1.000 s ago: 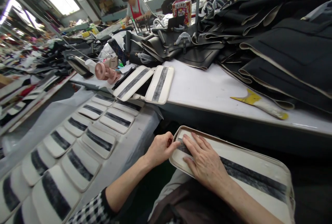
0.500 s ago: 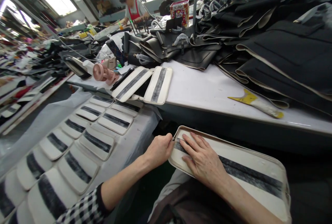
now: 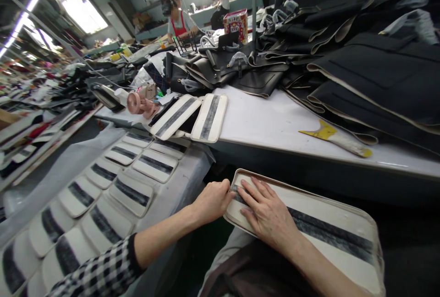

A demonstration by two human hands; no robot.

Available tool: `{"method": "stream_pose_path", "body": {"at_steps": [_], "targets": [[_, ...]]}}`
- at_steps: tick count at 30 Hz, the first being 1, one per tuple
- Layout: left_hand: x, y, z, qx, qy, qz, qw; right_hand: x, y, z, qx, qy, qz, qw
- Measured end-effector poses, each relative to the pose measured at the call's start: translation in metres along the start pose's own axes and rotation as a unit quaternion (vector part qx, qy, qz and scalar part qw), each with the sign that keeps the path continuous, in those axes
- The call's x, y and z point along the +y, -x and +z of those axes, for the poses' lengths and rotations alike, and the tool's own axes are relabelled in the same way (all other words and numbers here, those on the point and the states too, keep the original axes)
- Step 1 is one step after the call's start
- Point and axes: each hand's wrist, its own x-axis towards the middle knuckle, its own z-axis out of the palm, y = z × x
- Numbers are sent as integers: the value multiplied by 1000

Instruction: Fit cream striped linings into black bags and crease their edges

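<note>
I see the left hand curled, seemingly pinching the rim of a round-cornered cream panel. The right hand lies flat over its smudgy black stripe.

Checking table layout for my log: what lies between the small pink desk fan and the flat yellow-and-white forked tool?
In the head view, two white round-cornered panels with dark stripes, black material showing between them, then bare white tabletop.

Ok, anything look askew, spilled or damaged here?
Slightly askew: two cream rectangular panels with dark stripes lie at differing angles at the edge of the white tabletop, unlike similar panels laid in rows. No spill shows, nor clear damage to the long cream striped panel under the right hand.
</note>
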Motion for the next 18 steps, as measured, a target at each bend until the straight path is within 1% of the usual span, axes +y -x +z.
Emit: {"method": "stream_pose_path", "body": {"at_steps": [2, 3, 4, 5, 7, 8, 9, 13, 18], "targets": [[-3, 1, -1, -2, 96, -15, 995, 0, 1, -1, 0, -3, -2, 1000], [-6, 1, -1, -12, 165, -34, 986, 0, 1, -1, -1, -5, -3, 1000], [-10, 1, -1, -28, 243, -58, 968, 1, 1, -1, -1, -7, -4, 1000], [-14, 0, 1, -46, 317, -80, 944, 1, 1, -1, -1, -9, -5, 1000], [-22, -1, 5, -70, 429, -107, 894, 1, 2, -1, -3, -10, -4, 1000], [-26, -1, 8, -73, 461, -112, 877, 1, 2, -1, -5, -11, -3, 1000], [-29, -2, 11, -74, 479, -115, 867, 1, 2, -1, -7, -12, -1, 1000], [-37, -6, 20, -82, 530, -131, 834, 0, 2, -1, -18, -12, 4, 1000], [-40, -12, 27, -122, 575, -155, 794, 0, 0, -2, -13, -5, 3, 1000]]}}
